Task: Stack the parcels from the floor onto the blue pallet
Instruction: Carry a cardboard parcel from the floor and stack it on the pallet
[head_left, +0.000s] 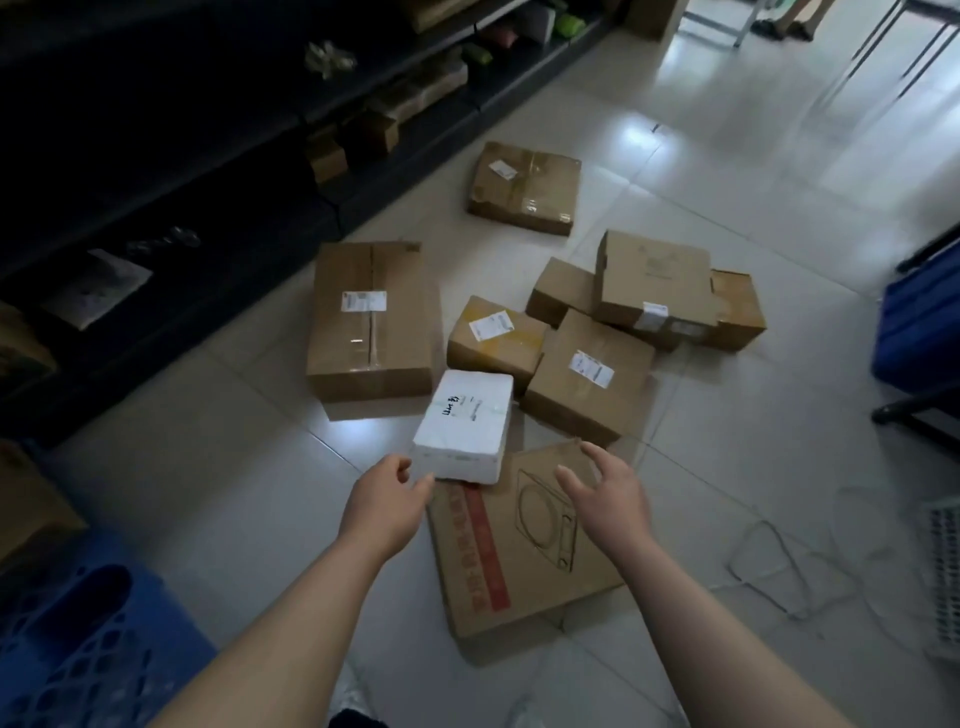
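The blue pallet (78, 634) lies at the near left, with bare floor between it and the parcels. The left hand (387, 501), fingers loosely curled, is at the near left corner of the white parcel (465, 423); contact is unclear. The right hand (608, 493), fingers spread wide, hovers over the flat printed carton (519, 571). Brown parcels (371, 322) crowd behind.

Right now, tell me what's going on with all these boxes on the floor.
A person reaches toward parcels scattered on the tiled floor. The left hand is at the near corner of the white parcel, which lies partly on a flat printed carton; whether it grips yet is unclear. The right hand hovers open over that carton, holding nothing. Several brown boxes lie beyond, and the blue pallet shows at lower left.
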